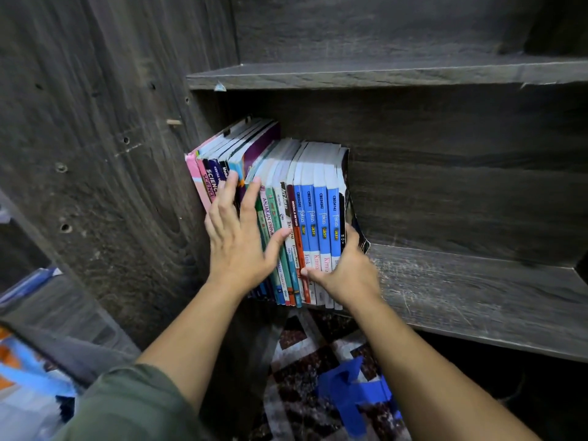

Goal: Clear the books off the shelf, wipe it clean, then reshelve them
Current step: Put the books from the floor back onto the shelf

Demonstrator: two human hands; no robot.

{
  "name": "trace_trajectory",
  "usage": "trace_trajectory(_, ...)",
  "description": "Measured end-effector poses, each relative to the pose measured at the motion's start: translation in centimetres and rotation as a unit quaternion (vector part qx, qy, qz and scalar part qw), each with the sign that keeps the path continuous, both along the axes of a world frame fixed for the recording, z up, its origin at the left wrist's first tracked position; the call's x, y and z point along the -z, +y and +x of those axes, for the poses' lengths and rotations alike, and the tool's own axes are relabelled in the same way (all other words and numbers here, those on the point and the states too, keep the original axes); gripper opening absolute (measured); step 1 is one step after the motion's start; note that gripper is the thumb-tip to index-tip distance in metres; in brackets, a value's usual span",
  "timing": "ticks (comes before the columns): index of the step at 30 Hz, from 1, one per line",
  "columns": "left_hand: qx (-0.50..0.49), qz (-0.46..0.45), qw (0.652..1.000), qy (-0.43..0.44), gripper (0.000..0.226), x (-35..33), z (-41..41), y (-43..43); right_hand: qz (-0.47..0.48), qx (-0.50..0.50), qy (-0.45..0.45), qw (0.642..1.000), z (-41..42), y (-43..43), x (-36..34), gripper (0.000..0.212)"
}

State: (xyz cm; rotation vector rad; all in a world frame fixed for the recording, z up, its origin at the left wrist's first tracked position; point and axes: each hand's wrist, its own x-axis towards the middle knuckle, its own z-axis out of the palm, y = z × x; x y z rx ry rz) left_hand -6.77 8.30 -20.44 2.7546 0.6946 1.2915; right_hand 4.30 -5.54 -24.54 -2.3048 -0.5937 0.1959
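Left hand (237, 246) stretched out flat; right hand (345, 272) curled tight in a grip.

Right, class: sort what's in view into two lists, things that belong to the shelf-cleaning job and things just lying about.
Job: books; shelf; left hand, pressing the spines; right hand, gripping the row's end; blue cloth, probably for wiping.

Lying about: rug; upper shelf; blurred pile at far left.
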Motion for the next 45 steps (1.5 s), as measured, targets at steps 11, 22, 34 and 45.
trace_trajectory(11,0.005,0.006,1.000,0.020,0.107,-0.2,-0.2,0.1,0.040,0.003,0.001,0.999,-0.4,0.4,-1.1,0.116)
trace_trajectory(22,0.001,0.009,0.996,-0.090,0.084,-0.2,-0.6,1.0,0.008,-0.102,0.055,0.993,1.5,-1.6,-2.7,0.110)
trace_trajectory(34,0.040,-0.071,0.996,-0.021,0.089,0.3,-1.2,1.3,-0.032,-0.127,0.092,0.987,2.4,-1.4,-2.7,0.115)
trace_trajectory(45,-0.043,0.034,0.998,-0.022,0.042,-2.8,-1.0,-0.7,-0.048,-0.121,0.099,0.987,3.0,-0.5,-2.7,0.110)
